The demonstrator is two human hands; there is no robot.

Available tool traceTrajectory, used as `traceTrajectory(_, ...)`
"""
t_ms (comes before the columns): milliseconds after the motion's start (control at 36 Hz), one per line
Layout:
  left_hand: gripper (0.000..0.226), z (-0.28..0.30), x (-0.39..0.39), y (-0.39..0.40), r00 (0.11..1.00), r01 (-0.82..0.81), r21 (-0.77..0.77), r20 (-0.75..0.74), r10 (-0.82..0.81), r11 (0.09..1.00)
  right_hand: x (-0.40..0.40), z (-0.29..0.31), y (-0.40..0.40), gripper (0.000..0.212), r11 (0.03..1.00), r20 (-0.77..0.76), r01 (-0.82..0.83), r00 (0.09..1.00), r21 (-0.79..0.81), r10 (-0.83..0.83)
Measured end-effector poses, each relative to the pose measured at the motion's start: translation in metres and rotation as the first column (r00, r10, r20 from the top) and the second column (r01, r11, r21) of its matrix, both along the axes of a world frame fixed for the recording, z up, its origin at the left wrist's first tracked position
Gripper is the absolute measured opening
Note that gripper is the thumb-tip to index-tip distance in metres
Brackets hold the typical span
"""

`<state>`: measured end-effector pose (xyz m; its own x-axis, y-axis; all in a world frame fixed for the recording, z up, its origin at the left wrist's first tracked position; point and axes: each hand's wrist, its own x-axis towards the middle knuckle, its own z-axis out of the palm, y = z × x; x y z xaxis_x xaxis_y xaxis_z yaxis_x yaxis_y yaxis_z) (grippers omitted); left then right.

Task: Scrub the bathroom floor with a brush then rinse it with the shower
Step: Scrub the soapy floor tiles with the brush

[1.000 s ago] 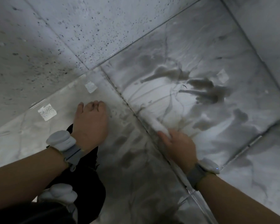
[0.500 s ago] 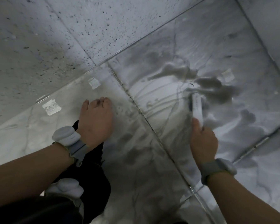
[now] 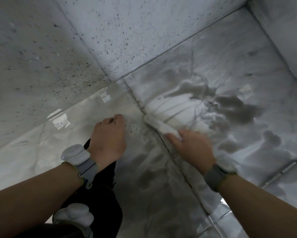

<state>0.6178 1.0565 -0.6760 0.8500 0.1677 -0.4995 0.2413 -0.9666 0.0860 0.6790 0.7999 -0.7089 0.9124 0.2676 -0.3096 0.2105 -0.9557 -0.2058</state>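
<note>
My right hand [image 3: 192, 148] grips the handle of a white scrub brush [image 3: 159, 125], which lies blurred along the dark grout line [image 3: 177, 162] of the wet marble floor [image 3: 161, 194]. The brush head points up and left toward the wall. Grey dirty water [image 3: 237, 109] spreads over the floor tile to the right of the brush. My left hand [image 3: 110, 140] rests on the floor to the left of the grout line, fingers curled under, holding nothing.
Speckled grey wall tiles [image 3: 110, 40] rise at the back and left; another wall [image 3: 285, 40] closes the right side. A second grout line [image 3: 281, 172] crosses at lower right. My dark trouser leg [image 3: 99, 194] and a white sensor [image 3: 73, 215] sit below the left wrist.
My right hand swung the brush from the grey puddle on the right back left onto the grout line. The left hand stayed planted on the floor.
</note>
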Motion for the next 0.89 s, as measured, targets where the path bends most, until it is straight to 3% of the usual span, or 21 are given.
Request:
traceTrajectory(56,0.056,0.001,0.001,0.004,0.999,-0.021,-0.012,-0.038,0.021,1.0,0.029,-0.003,-0.018,0.069,0.981,-0.101,0.193,0.977,0.034,-0.189)
traceTrajectory(139,0.064,0.003,-0.001,0.005,0.999,-0.012,0.001,-0.046,0.012,1.0,0.077,0.003,-0.045,0.074,0.772,-0.133,0.636,0.767,0.018,-0.628)
traceTrajectory(194,0.065,0.003,-0.001,0.004,0.999,0.002,0.002,-0.051,-0.002,1.0,0.08,0.008,-0.034,0.07,0.773,-0.102,0.633,0.773,0.047,-0.626)
traceTrajectory(278,0.062,0.002,0.001,0.004,0.999,0.01,0.004,-0.031,-0.01,1.0,0.046,0.006,-0.002,0.056,0.956,-0.064,0.274,0.961,0.105,-0.268)
traceTrajectory(333,0.063,0.0,0.002,0.005,0.999,0.014,-0.021,-0.035,-0.015,1.0,0.027,-0.002,0.002,0.055,0.993,-0.059,0.028,0.998,0.115,-0.021)
traceTrajectory(361,0.064,-0.001,0.002,0.006,0.999,0.017,-0.027,-0.032,-0.018,0.999,0.029,-0.008,-0.005,0.056,0.995,-0.064,0.005,0.998,0.103,0.002)
traceTrajectory(417,0.063,-0.002,0.0,0.007,0.999,0.017,-0.026,-0.026,-0.018,1.0,0.051,-0.016,-0.027,0.074,0.982,-0.096,0.169,0.982,0.086,-0.161)
traceTrajectory(472,0.062,-0.004,-0.002,0.008,1.0,0.007,-0.022,-0.014,-0.008,1.0,0.083,-0.015,-0.05,0.087,0.883,-0.101,0.469,0.88,0.027,-0.465)
traceTrajectory(528,0.061,-0.006,-0.002,0.006,1.0,0.012,-0.017,-0.016,-0.012,1.0,0.103,-0.007,-0.056,0.083,0.728,-0.118,0.685,0.725,0.033,-0.678)
traceTrajectory(556,0.06,-0.005,-0.001,0.005,1.0,0.019,-0.015,-0.017,-0.019,1.0,0.104,-0.002,-0.049,0.08,0.725,-0.125,0.688,0.723,0.033,-0.68)
traceTrajectory(611,0.058,-0.005,0.002,0.004,1.0,0.031,-0.012,0.003,-0.031,0.999,0.089,0.006,-0.027,0.068,0.849,-0.113,0.526,0.848,0.052,-0.518)
traceTrajectory(667,0.059,-0.006,0.003,0.006,0.999,0.032,-0.018,0.011,-0.032,0.999,0.058,0.003,-0.004,0.057,0.975,-0.063,0.201,0.979,0.098,-0.196)
traceTrajectory(722,0.063,-0.008,0.002,0.009,0.999,0.036,-0.023,0.017,-0.036,0.999,0.047,0.001,0.003,0.054,0.997,-0.069,0.013,0.998,0.08,-0.007)
traceTrajectory(750,0.065,-0.009,0.002,0.011,0.999,0.036,-0.021,0.02,-0.035,0.999,0.056,-0.004,-0.004,0.055,0.997,-0.107,0.043,0.994,0.07,-0.036)
traceTrajectory(806,0.066,-0.01,0.001,0.013,0.999,0.035,-0.014,0.026,-0.035,0.999,0.086,-0.007,-0.024,0.066,0.947,-0.175,0.319,0.935,0.04,-0.308)
traceTrajectory(861,0.066,-0.011,-0.001,0.014,0.999,0.035,-0.005,0.034,-0.035,0.999,0.115,-0.008,-0.041,0.078,0.784,-0.188,0.619,0.776,0.048,-0.602)
traceTrajectory(889,0.066,-0.012,-0.001,0.014,0.999,0.039,-0.005,0.033,-0.039,0.999,0.123,-0.005,-0.042,0.08,0.726,-0.18,0.685,0.723,0.064,-0.667)
